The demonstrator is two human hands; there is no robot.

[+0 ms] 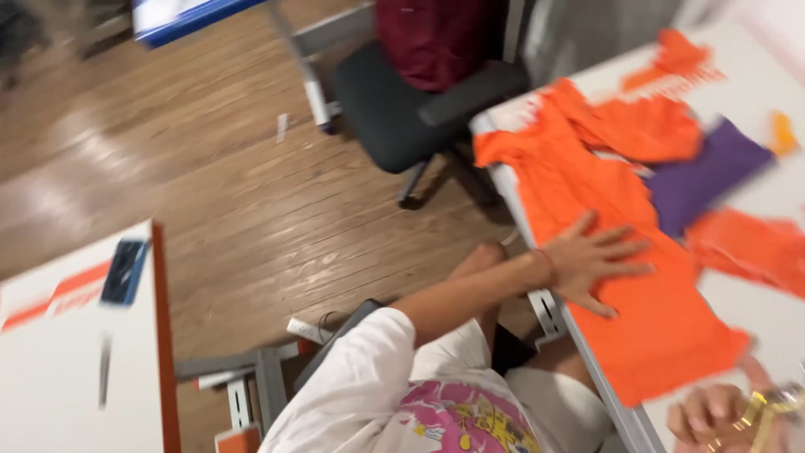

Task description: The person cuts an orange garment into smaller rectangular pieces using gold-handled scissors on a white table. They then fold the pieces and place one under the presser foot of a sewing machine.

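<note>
Orange fabric (620,285), large piece, lying flat across the near part of a white table (759,84), its lower edge reaching toward the table's front rim. Left hand (591,260) pressed palm-down on it, fingers spread wide, apparently pinning the cloth so it keeps flat. Right hand (713,413) at the lower corner, just off the fabric's end, fingers curled around a shiny gold-coloured object (767,407); blur hides what the object is and how tightly it is gripped. Further orange pieces (646,126) bunched behind the main sheet, one purple piece (704,176) partly tucked under them, one more orange scrap (755,247) to the right. These crowd the far side of the cloth. Black office chair (402,109) beside the table on a wooden floor (210,168). Second white table (59,369) well apart, with a dark phone (124,270) on it.
</note>
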